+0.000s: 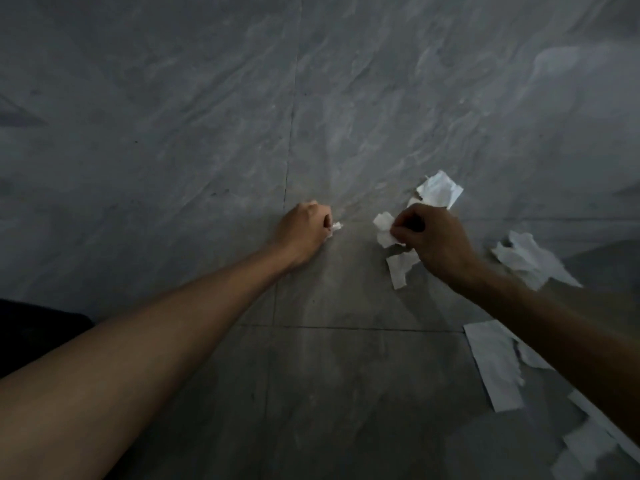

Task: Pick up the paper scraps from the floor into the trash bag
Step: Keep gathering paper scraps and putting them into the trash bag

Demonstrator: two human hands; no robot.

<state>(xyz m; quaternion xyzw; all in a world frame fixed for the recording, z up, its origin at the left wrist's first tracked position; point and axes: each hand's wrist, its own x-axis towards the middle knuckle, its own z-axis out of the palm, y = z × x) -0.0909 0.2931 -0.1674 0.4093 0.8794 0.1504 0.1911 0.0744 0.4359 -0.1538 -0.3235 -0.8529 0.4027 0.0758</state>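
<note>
My left hand (304, 230) is a closed fist low over the grey tile floor, with a small white paper scrap (336, 226) sticking out of it. My right hand (429, 237) pinches a crumpled white scrap (384, 230) between thumb and fingers. Another torn scrap (401, 268) lies on the floor just under that hand. A larger crumpled piece (440, 190) sits beyond the right hand. More white pieces lie to the right (530, 261) and along the lower right (495, 365). No trash bag is clearly in view.
Grey marbled floor tiles (207, 133) with thin grout lines fill the view. A dark shape (34, 330) sits at the left edge beside my left forearm. Further blurred paper pieces (585, 445) lie in the bottom right corner.
</note>
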